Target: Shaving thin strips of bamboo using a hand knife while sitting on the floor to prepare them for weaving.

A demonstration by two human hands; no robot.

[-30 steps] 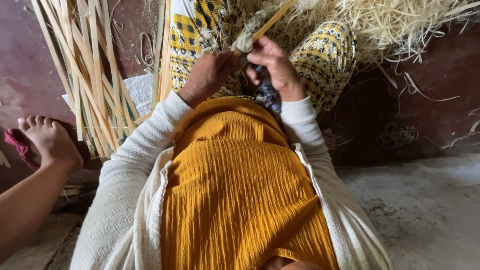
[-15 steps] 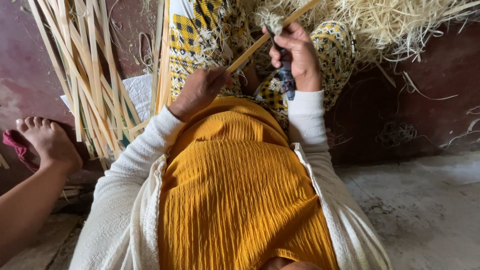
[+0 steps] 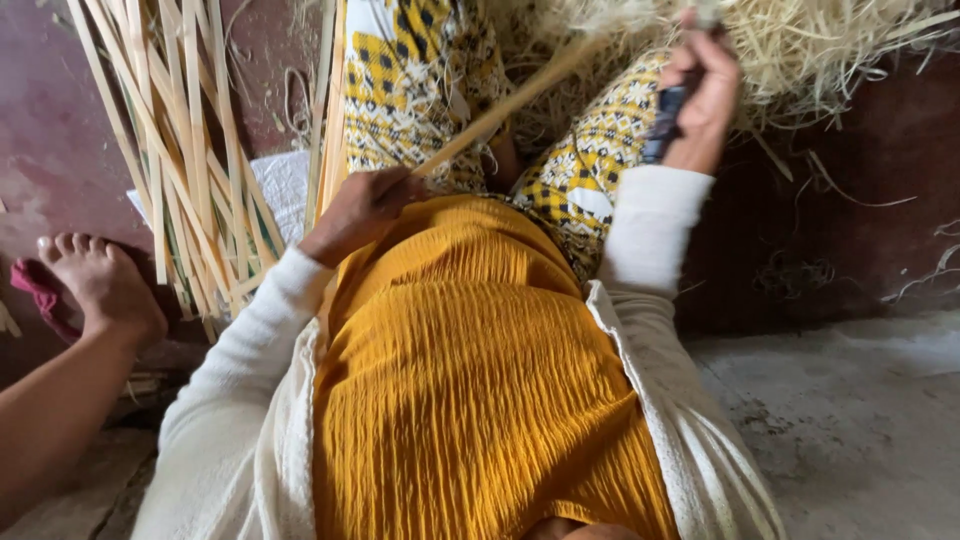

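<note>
A heap of pale shavings [image 3: 830, 40] already lies past my knees, and many strips [image 3: 180, 170] lean uncut at my left. My left hand [image 3: 365, 205] grips the bamboo strip [image 3: 500, 115]; my right hand [image 3: 705, 85] clasps a dark-handled knife [image 3: 668, 120].

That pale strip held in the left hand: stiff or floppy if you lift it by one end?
Probably springy-stiff: the strip spans from the left hand upward almost straight, without sagging. Likely light, being thin like the slats leaning nearby. Its flat shape shouldn't roll.
</note>
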